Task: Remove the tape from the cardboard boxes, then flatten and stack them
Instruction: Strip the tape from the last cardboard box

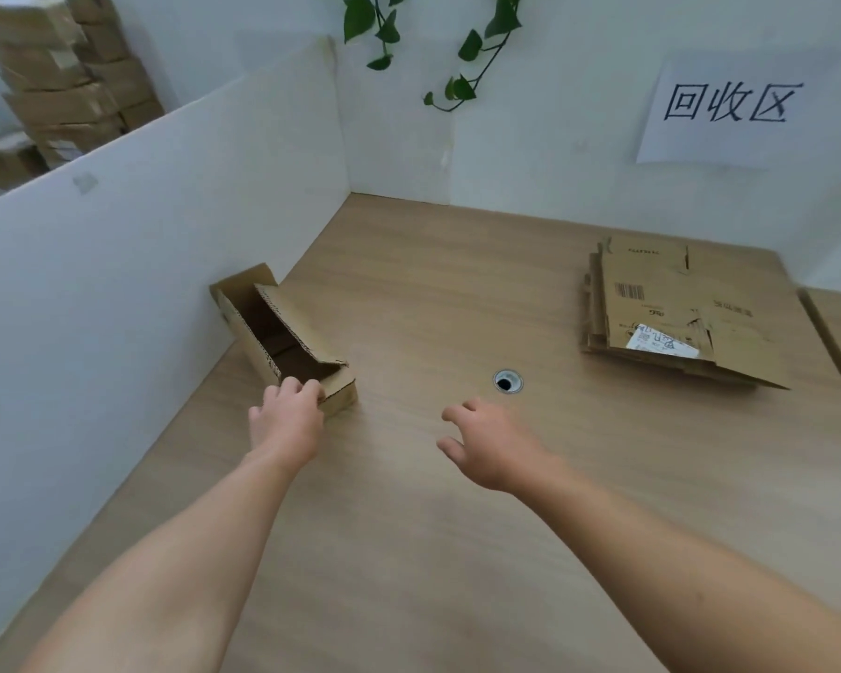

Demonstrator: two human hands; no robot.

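A long narrow cardboard box (282,332) lies open on the wooden table (408,551), against the white partition on the left. Its top flaps stand up and the inside looks empty. My left hand (287,417) is at the box's near end, with the fingers curled over the near edge. My right hand (486,444) hovers over the table to the right of the box, fingers loosely spread, holding nothing. A stack of flattened cardboard boxes (675,318) lies at the far right of the table; the top one carries a barcode and a torn white label.
A white partition (141,245) borders the table on the left and a white wall closes the back. A round cable hole (507,381) sits mid-table. A paper sign (729,106) hangs on the wall. More cardboard boxes (64,80) are piled behind the partition. A plant vine (467,46) hangs above.
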